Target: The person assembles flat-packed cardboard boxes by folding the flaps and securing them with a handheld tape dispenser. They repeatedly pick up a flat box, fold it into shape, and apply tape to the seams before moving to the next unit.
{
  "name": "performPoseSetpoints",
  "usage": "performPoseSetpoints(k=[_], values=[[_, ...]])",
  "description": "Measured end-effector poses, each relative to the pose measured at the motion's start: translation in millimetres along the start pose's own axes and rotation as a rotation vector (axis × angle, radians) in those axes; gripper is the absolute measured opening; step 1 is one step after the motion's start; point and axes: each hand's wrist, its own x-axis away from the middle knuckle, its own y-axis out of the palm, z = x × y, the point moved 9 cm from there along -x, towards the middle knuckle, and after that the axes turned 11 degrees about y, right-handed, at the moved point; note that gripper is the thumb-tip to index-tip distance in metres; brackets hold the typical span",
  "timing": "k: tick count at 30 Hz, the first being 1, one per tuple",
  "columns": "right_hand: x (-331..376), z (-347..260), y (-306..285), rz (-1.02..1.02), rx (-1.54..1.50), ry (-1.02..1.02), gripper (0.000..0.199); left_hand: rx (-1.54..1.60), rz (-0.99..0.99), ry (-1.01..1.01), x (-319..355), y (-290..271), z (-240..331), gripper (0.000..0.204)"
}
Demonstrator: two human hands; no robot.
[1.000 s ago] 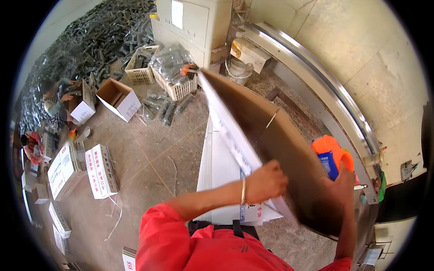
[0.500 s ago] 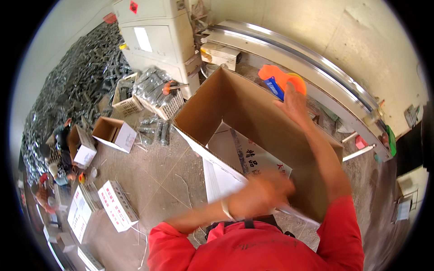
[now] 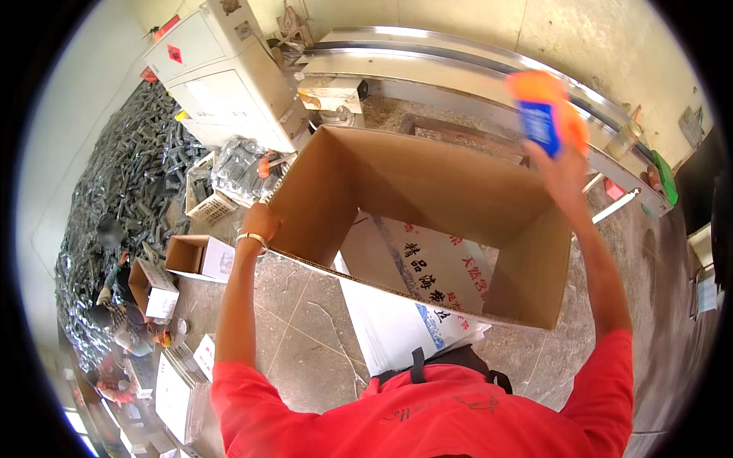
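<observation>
One large brown cardboard box (image 3: 427, 221), opened into a square tube, fills the middle of the frame, held up above a concrete floor (image 3: 305, 320) by a person in a red shirt. The left hand (image 3: 261, 221) is closed on the box's near left corner edge, a thin bracelet at the wrist. The right hand (image 3: 561, 164) is raised above the box's far right corner, fingers wrapped around an orange and blue tape dispenser (image 3: 544, 114), which is blurred. Flat white printed cartons (image 3: 405, 320) lie on the floor beneath the box. Behind stand a pale metal cabinet (image 3: 229, 76) and a long steel conveyor (image 3: 458, 65). Smaller open boxes (image 3: 195, 256) sit to the left.
</observation>
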Motion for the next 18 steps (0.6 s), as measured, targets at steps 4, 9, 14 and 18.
performPoseSetpoints(k=[4,9,14,18], values=[[76.0,138.8,-103.2,0.343,-0.201,0.237,0.036,-0.001,-0.005,0.122,9.4,-2.5,21.1,0.031],[138.3,200.6,-68.5,0.118,-0.32,0.608,0.03,-0.281,-0.086,0.328,29.4,18.2,75.3,0.021],[141.4,133.3,-9.8,-0.22,-0.404,0.382,0.046,-0.391,-0.382,0.141,100.0,56.5,118.3,0.015],[179.9,78.9,70.6,-0.431,-0.065,-0.324,0.05,-0.19,-0.405,0.158,106.5,59.9,160.1,0.036]])
